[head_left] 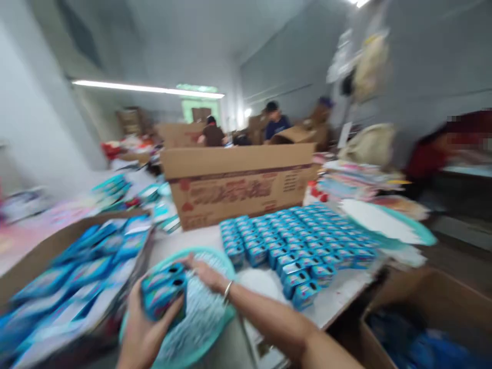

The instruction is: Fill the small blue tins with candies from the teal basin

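Note:
My left hand (144,328) is wrapped round a pair of small blue printed boxes (163,292), each with a dark round hole facing up. Close by their far right corner is my right hand (203,271), with a bracelet at the wrist; its fingers are smeared, and I cannot tell whether they grip anything. Both hands are over a turquoise basin (226,256) that holds a heap of small pale-blue pieces (196,318), too blurred to name. To the right, similar blue boxes (303,241) stand upright in tight rows on the white table (338,292).
On the left, an open carton (19,264) holds blue flat packs. A large printed cardboard box (242,187) stands behind the rows. Another open carton (434,287) is low on the right. A turquoise tray (428,233) juts past the table edge. Several people are farther back.

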Tool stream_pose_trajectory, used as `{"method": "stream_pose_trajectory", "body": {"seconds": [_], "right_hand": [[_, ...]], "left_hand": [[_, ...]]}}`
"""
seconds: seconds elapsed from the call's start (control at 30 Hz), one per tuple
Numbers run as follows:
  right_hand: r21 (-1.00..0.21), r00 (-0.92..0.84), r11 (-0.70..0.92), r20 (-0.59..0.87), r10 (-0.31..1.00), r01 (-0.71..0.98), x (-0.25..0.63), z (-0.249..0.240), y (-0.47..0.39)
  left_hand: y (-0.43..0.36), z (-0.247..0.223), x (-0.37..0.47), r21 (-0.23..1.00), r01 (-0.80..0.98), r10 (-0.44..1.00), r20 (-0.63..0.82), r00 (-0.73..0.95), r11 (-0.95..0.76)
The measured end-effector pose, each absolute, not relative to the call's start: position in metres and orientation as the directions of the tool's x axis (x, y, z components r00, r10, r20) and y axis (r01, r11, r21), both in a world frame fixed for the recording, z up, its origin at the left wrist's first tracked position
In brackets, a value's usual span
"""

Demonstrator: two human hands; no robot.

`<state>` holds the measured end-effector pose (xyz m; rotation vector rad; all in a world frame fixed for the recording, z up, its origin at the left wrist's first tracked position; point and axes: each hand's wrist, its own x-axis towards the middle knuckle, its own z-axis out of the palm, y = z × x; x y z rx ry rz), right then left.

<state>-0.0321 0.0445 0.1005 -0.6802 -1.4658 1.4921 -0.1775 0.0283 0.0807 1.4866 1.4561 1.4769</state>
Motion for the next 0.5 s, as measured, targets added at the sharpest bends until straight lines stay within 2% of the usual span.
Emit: {"method": "stream_pose_trajectory", "body": {"seconds": [0.03,0.07,0.1,0.17,0.23,0.3,0.4,0.43,0.5], "right_hand": [[-0.979,-0.477,0.069,0.154,0.865,-0.191,-0.042,0.09,0.047],[-0.988,-0.506,0.033,0.106,0.856,-0.151,-0.049,0.08,0.053],[-0.994,-0.522,0.012,0.068,0.85,-0.109,-0.053,0.072,0.063],[-1.0,-0.525,0.007,0.021,0.851,-0.028,-0.054,0.059,0.094],[-0.997,-0.482,0.038,0.002,0.876,0.066,-0.048,0.05,0.128],[-0.93,-0.402,0.176,0.033,0.915,0.324,-0.042,0.042,0.157],[-0.697,-0.389,0.346,0.105,0.915,0.628,-0.042,0.028,0.174],[-0.665,-0.391,0.35,0.094,0.915,0.659,-0.044,0.023,0.173],[-0.679,-0.341,0.281,0.047,0.939,0.678,-0.052,0.013,0.166]], "left_hand": [[0.021,0.081,-0.196,0.885,0.427,0.923,0.306,-0.234,-0.185],[0.018,0.082,-0.211,0.807,0.56,0.932,0.326,-0.159,-0.187],[0.019,0.085,-0.222,0.708,0.684,0.939,0.329,-0.101,-0.175],[0.028,0.091,-0.232,0.441,0.894,0.971,0.238,-0.025,-0.085],[0.041,0.098,-0.226,0.148,0.989,0.995,0.103,0.01,-0.025],[0.054,0.105,-0.212,-0.075,0.997,0.999,-0.029,0.034,-0.036],[0.07,0.109,-0.193,-0.215,0.971,0.988,-0.139,0.072,-0.101],[0.074,0.108,-0.19,-0.222,0.967,0.984,-0.152,0.094,-0.127],[0.076,0.101,-0.189,-0.206,0.959,0.974,-0.159,0.164,-0.195]]}}
